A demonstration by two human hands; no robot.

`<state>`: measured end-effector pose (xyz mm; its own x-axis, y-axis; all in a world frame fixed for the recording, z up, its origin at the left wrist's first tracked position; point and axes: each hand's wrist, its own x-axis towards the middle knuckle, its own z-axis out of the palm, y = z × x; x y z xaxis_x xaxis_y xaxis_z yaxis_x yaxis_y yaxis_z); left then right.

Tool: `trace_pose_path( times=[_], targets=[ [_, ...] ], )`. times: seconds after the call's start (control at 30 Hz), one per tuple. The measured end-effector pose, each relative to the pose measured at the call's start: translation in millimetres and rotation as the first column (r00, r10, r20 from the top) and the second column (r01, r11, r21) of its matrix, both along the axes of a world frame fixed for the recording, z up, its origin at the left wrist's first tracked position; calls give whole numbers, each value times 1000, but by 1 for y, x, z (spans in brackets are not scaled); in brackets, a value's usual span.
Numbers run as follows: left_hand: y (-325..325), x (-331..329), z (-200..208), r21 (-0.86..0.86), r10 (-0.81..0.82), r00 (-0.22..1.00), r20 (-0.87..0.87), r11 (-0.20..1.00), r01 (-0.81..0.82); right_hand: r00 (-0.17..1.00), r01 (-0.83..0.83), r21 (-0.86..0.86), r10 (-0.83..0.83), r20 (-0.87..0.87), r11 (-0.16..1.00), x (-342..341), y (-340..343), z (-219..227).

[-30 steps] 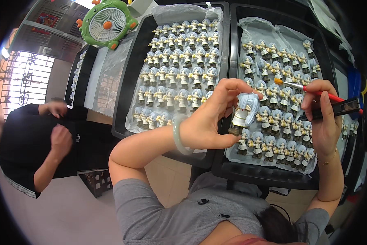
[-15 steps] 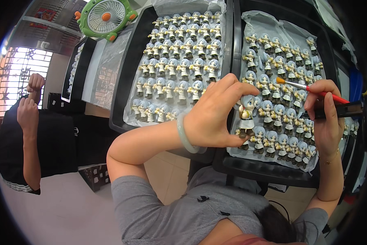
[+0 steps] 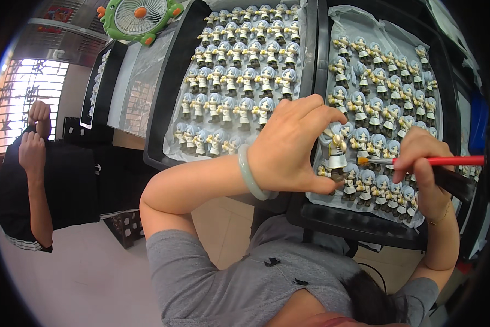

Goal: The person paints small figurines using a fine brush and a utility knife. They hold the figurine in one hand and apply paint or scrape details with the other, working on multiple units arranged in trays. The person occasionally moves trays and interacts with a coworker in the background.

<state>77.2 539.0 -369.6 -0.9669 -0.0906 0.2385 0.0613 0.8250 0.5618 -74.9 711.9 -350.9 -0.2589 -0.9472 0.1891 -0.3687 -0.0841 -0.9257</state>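
Observation:
My left hand (image 3: 291, 147), with a pale bangle at its wrist, grips a small figurine (image 3: 337, 155) between thumb and fingers. The figurine has light blue hair, a white outfit and dark boots, and is held upright over the right tray. My right hand (image 3: 424, 163) pinches a red-handled paintbrush (image 3: 384, 161). Its brown bristle tip points left, close beside the figurine; whether they touch I cannot tell. A dark, flat-ended tool (image 3: 453, 182) also juts from the right hand. Rows of matching figurines (image 3: 389, 114) stand below both hands.
A second black tray (image 3: 166, 117), lined with white sheet, holds rows of the same figurines to the left. A green fan (image 3: 138, 16) stands at the far left. Another person (image 3: 46, 180) in black sits at the left. A narrow dark tray (image 3: 100, 87) lies beyond.
My right hand has moved down and left, bringing the brush from above the tray to beside the figurine. The figurine has turned slightly in my left hand. The whole view has shifted a little.

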Motion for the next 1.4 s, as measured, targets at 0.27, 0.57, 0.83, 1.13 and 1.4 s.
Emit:
trace_pose_path(
  times=[0.27, 0.57, 0.83, 1.13, 1.4],
  targets=[
    [-52, 1, 21, 430, 61, 998, -18, 902, -48, 980, 191, -155, -197, -18, 969, -12, 4, -5],
    [-72, 66, -1, -278, 47, 949, 311, 960, 43, 948, 314, -191, -319, 6, 930, -24, 6, -14],
    [-61, 70, -35, -405, -37, 908, 418, 887, 223, 948, 315, -183, -316, 25, 931, -25, 9, -14],
    [-58, 63, -8, -451, 50, 808, 587, 849, 275, 893, 450, -457, -398, 211, 767, -61, 24, 2],
    [-26, -119, 34, -289, -183, 961, 205, 927, 238, 843, 518, -565, -272, 464, 642, -56, 22, 12]
  ],
)
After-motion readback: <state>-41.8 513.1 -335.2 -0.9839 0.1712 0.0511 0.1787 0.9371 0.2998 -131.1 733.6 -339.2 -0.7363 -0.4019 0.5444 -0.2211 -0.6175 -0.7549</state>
